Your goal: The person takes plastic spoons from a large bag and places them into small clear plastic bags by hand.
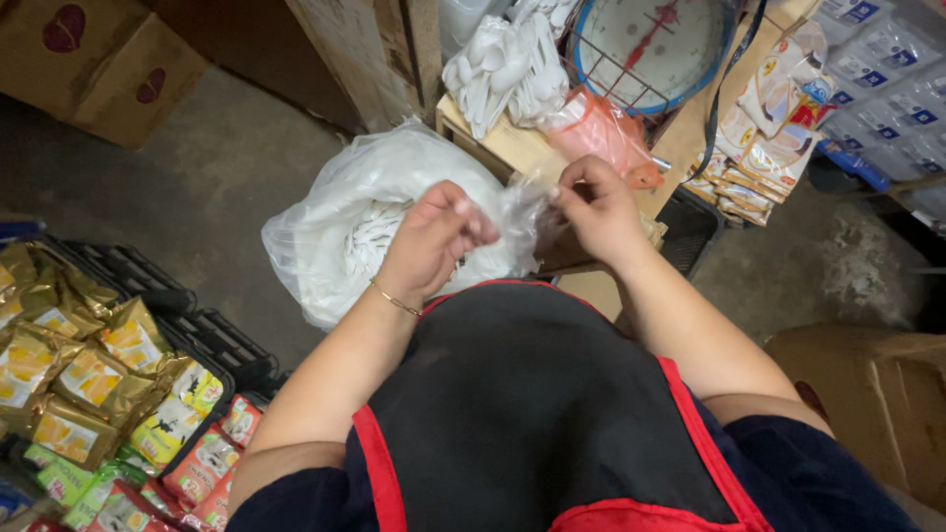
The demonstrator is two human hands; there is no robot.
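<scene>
My left hand (pixel 434 241) and my right hand (pixel 596 207) are both closed on a small clear plastic bag (pixel 522 202) stretched between them, above my black apron with red trim. Just behind my left hand lies a big translucent sack (pixel 345 217) full of white plastic spoons. A thin gold bracelet circles my left wrist. What is inside the small bag cannot be made out.
A wooden stand (pixel 512 143) holds bundles of white spoons (pixel 503 64), an orange bag (pixel 611 133) and a round dial scale (pixel 650 39). Hanging snack packets (pixel 769 128) are at right. Black crates (pixel 212 340) of gold and colourful packets sit at left. Cardboard boxes (pixel 89 59) stand on the concrete floor.
</scene>
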